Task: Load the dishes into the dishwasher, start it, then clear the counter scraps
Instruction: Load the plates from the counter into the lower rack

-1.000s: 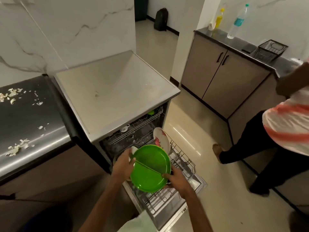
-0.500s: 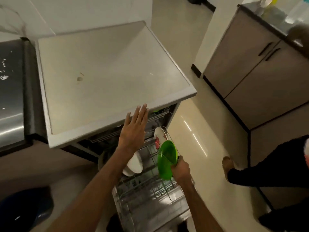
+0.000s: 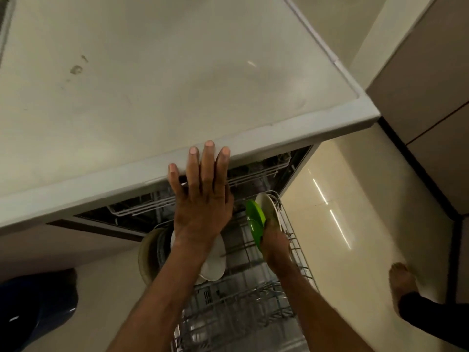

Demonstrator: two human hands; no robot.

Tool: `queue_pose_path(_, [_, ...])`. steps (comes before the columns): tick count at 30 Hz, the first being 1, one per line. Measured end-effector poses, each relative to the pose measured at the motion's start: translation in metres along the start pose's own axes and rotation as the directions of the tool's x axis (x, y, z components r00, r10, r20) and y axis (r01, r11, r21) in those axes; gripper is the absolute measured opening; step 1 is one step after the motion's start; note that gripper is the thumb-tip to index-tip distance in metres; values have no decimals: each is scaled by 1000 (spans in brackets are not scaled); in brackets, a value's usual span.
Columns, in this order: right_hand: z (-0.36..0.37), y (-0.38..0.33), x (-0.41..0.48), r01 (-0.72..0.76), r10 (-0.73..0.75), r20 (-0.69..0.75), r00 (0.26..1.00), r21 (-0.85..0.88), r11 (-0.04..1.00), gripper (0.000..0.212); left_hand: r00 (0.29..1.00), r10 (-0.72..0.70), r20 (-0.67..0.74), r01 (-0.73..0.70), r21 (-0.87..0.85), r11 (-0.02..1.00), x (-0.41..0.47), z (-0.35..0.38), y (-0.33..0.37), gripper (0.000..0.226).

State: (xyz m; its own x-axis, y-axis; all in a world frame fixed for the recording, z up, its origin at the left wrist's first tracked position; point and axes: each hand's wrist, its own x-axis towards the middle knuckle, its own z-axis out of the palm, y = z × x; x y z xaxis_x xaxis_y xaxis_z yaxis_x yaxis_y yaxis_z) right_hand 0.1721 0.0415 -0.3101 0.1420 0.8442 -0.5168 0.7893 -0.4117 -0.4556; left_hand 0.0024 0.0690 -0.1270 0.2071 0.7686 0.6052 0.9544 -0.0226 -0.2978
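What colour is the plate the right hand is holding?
Bright green: the plate in the right hand shows best in the head view.

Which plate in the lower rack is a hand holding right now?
The green plate, gripped on edge by the right hand. It alone is green: the plate behind it and the plate under the left forearm are white.

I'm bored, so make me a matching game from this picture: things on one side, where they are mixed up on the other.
1 left hand
2 green plate
3 white plate
4 bare foot

A gripped by the right hand
B on the floor, far right
C fingers straight on the worktop edge
D standing in the rack beside the green one

Pairs: 1-C, 2-A, 3-D, 4-B
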Motion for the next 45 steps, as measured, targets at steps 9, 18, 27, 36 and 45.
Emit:
queue_pose_path(9, [41,9,35,-28,24,-68,997,-57,998,33,999,-12,-37,14,48,999,2,7,3,92])
queue_pose_path(18, [52,22,29,27,-43,-63,997,-229,973,38,1000,-21,-22,22,29,999,2,6,4,90])
queue_pose_path(27, [72,14,46,25,-24,8,1000,-95,995,48,999,-27,-35,28,34,999,3,9,5,95])
queue_pose_path(36, [102,24,55,20,-33,125,992,109,994,54,997,-26,-70,28,27,999,4,15,4,92])
queue_pose_path(45, [96,16,31,-34,34,32,999,-17,999,57,997,-19,-79,24,61,998,3,16,5,88])
